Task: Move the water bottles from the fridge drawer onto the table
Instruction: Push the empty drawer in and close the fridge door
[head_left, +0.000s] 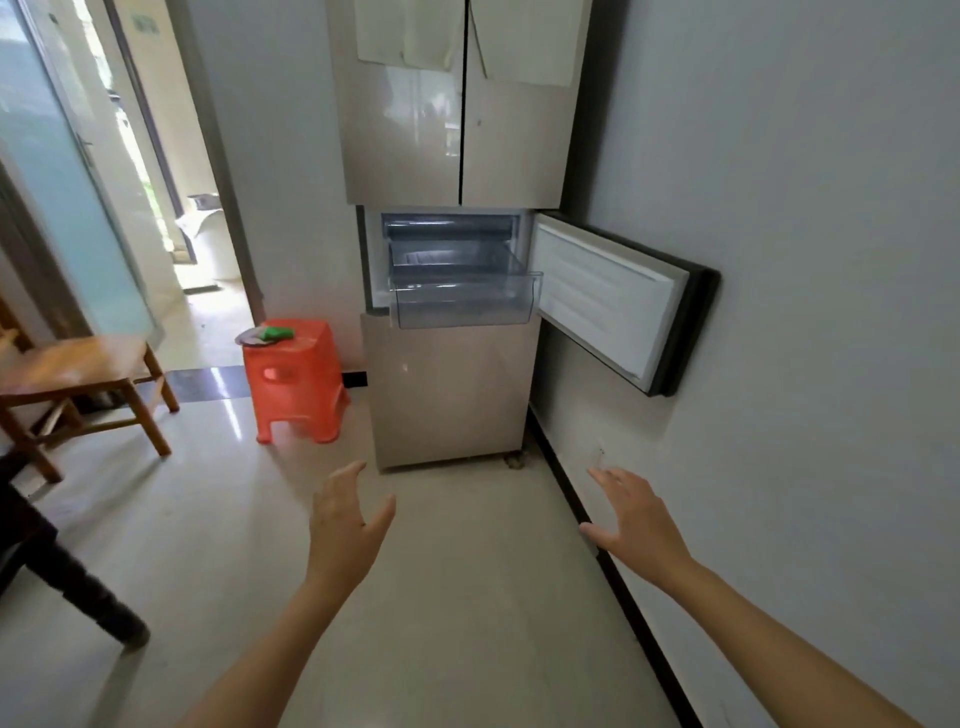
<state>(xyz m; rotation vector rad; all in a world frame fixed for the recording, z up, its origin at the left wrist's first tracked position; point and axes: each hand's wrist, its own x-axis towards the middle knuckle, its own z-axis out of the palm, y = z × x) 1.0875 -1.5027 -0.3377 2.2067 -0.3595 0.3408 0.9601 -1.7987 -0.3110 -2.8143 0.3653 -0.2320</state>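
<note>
A beige fridge (447, 395) stands ahead against the right wall. Its middle compartment door (618, 301) is swung open to the right. A clear plastic drawer (467, 304) is pulled out from that compartment, and I see no bottles in it. My left hand (345, 525) is held out in front of me over the floor, fingers spread and holding nothing. My right hand (631, 519) reaches forward near the wall's dark baseboard, also spread and holding nothing. Both hands are well short of the fridge. No water bottle is in view.
An orange plastic stool (296, 384) with a plate and a green thing on it stands left of the fridge. A wooden chair (78, 379) is at the left, and a dark table leg (67, 577) at the lower left. A doorway opens at the back left.
</note>
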